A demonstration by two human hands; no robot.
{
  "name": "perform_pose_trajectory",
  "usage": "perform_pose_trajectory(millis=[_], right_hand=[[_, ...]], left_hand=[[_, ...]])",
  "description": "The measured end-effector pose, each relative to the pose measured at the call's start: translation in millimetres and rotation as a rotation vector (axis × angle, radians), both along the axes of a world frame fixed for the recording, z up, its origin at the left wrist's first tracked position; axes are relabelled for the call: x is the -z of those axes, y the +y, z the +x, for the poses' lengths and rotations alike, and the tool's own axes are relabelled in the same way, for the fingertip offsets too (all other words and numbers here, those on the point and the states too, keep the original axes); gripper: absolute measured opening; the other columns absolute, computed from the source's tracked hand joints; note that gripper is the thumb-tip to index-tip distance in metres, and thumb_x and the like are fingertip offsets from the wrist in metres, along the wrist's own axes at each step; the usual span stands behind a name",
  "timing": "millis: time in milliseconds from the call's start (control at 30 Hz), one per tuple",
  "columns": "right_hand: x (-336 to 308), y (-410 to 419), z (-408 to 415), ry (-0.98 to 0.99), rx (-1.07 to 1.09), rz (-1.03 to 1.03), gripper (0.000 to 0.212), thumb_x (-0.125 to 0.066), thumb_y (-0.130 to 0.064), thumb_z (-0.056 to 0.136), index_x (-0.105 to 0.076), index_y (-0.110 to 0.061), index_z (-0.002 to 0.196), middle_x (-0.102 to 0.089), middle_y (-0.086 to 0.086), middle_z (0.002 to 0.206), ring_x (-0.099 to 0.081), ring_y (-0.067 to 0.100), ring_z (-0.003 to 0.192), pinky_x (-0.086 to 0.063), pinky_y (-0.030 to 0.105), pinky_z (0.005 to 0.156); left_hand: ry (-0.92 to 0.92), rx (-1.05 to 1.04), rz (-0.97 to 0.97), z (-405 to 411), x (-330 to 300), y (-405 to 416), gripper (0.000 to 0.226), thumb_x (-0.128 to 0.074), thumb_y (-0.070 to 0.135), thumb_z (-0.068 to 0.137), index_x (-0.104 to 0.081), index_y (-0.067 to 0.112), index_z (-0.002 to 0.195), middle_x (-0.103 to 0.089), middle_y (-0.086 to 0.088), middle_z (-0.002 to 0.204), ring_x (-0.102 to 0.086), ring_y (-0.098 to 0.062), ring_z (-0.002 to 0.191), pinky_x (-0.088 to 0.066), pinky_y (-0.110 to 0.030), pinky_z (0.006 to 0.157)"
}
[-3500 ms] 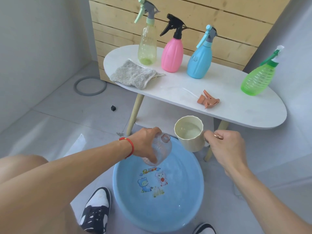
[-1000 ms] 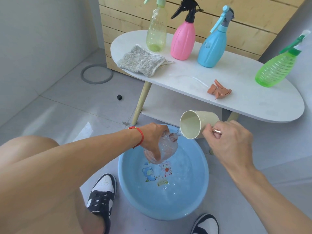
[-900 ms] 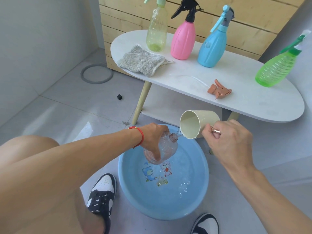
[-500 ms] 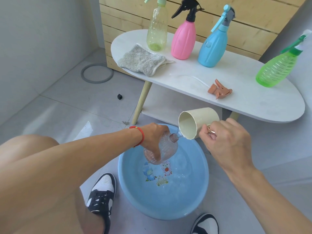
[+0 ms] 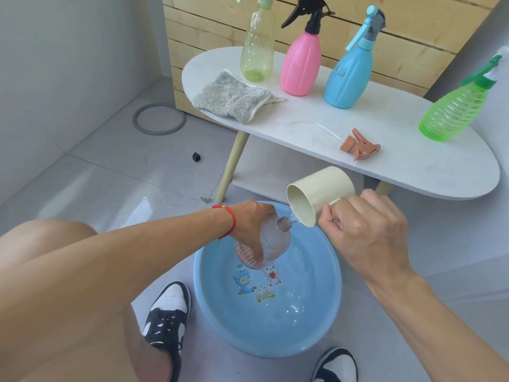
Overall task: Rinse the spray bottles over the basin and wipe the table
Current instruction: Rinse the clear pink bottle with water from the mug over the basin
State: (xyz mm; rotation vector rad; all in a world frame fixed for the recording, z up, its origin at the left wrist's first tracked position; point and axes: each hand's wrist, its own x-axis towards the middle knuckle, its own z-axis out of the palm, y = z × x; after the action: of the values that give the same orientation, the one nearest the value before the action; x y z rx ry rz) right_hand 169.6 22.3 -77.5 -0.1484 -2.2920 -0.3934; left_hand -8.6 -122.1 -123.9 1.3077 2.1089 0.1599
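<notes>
The left hand (image 5: pixel 249 220) holds the clear bottle (image 5: pixel 271 248) tilted over the blue basin (image 5: pixel 316 334), fingers curled round its body. The cream cup (image 5: pixel 316 194), gripped at its handle by the right hand (image 5: pixel 360 228), now tips further than a second ago, a thin stream reaching the bottle's neck. Rinsing is underway; the cloth (image 5: pixel 234 97) lies unused on the table (image 5: pixel 413 161).

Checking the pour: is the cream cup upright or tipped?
Tipped. The cream cup, held by the right hand, lies nearly on its side, mouth at the clear bottle neck, above the basin.
</notes>
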Motion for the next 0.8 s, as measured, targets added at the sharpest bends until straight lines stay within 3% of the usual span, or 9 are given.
perform_pose_trajectory(millis=[267,333,467,533,567,633,700,767,800], right_hand=[[0.7,1.0,-2.2,-0.014,-0.031,0.015,0.041,-0.06,-0.01,0.09,-0.037,-0.015,0.057,-0.033,0.003,0.052,-0.03,0.026,0.055,-0.028,0.037,0.048],[8.5,6.7,-3.2,-0.018,0.009,-0.142,0.043,-0.058,-0.014,0.091,-0.036,-0.016,0.055,-0.033,0.0,0.049,-0.032,0.026,0.053,-0.03,0.034,0.046],[28.8,19.5,-3.0,-0.174,0.295,-0.735,0.053,-0.061,-0.023,0.092,-0.027,-0.016,0.052,-0.022,-0.002,0.045,-0.03,0.032,0.053,-0.024,0.032,0.045],[49.0,27.1,-3.8,-0.303,0.417,-0.938,0.053,-0.059,-0.027,0.095,-0.03,-0.008,0.055,-0.027,0.007,0.049,-0.032,0.034,0.056,-0.026,0.033,0.047],[61.3,28.7,-3.9,-0.377,0.437,-1.006,0.051,-0.057,-0.029,0.096,-0.027,-0.016,0.057,-0.032,0.009,0.051,-0.036,0.033,0.058,-0.028,0.035,0.048],[88.8,27.0,-3.7,-0.585,0.469,-1.091,0.046,-0.05,-0.027,0.099,-0.041,-0.014,0.055,-0.046,0.01,0.058,-0.047,0.033,0.065,-0.035,0.038,0.056],[116.1,18.7,-3.6,-0.832,0.49,-0.997,0.035,-0.045,-0.022,0.1,-0.051,-0.015,0.066,-0.061,0.016,0.077,-0.059,0.036,0.079,-0.039,0.036,0.064],[142.2,6.4,-1.7,-1.033,0.512,-0.747,0.022,-0.046,-0.014,0.097,-0.068,-0.014,0.093,-0.071,0.015,0.105,-0.067,0.036,0.102,-0.045,0.034,0.074],[153.9,-0.9,-0.4,-1.096,0.507,-0.621,0.026,-0.047,-0.01,0.094,-0.07,-0.013,0.106,-0.071,0.012,0.113,-0.065,0.033,0.111,-0.048,0.034,0.081]], left_hand=[[-0.008,-0.017,-0.005,-1.7,0.1,0.5,0.1,-0.096,0.042,0.063,-0.043,0.023,0.146,-0.056,0.004,0.131,-0.054,-0.016,0.108,-0.052,-0.03,0.089],[0.007,-0.014,-0.009,-1.9,0.3,0.3,0.101,-0.095,0.042,0.063,-0.042,0.022,0.147,-0.056,0.003,0.131,-0.054,-0.016,0.108,-0.052,-0.029,0.087],[0.025,-0.006,-0.007,-3.3,1.2,-2.5,0.099,-0.096,0.04,0.063,-0.042,0.023,0.145,-0.055,0.007,0.12,-0.051,-0.014,0.1,-0.048,-0.026,0.08],[0.035,-0.01,-0.006,-4.8,2.3,-4.3,0.097,-0.096,0.038,0.063,-0.044,0.023,0.143,-0.057,0.007,0.12,-0.053,-0.015,0.101,-0.05,-0.027,0.081],[0.042,-0.014,-0.005,-5.7,2.8,-4.9,0.096,-0.096,0.038,0.062,-0.045,0.023,0.142,-0.059,0.005,0.123,-0.055,-0.016,0.102,-0.052,-0.028,0.083],[0.049,-0.023,-0.008,-6.7,4.0,-4.9,0.098,-0.097,0.037,0.061,-0.045,0.022,0.142,-0.06,0.002,0.124,-0.057,-0.017,0.105,-0.055,-0.031,0.085],[0.057,-0.031,-0.007,-7.5,5.1,-4.6,0.098,-0.097,0.037,0.06,-0.045,0.022,0.142,-0.06,0.002,0.123,-0.057,-0.017,0.103,-0.056,-0.032,0.086],[0.058,-0.032,-0.009,-8.1,5.8,-4.6,0.099,-0.097,0.037,0.059,-0.045,0.022,0.142,-0.06,0.003,0.122,-0.057,-0.017,0.101,-0.056,-0.033,0.085],[0.058,-0.032,-0.01,-8.8,6.0,-5.0,0.099,-0.097,0.038,0.059,-0.045,0.022,0.142,-0.059,0.003,0.12,-0.057,-0.017,0.101,-0.056,-0.032,0.084]])
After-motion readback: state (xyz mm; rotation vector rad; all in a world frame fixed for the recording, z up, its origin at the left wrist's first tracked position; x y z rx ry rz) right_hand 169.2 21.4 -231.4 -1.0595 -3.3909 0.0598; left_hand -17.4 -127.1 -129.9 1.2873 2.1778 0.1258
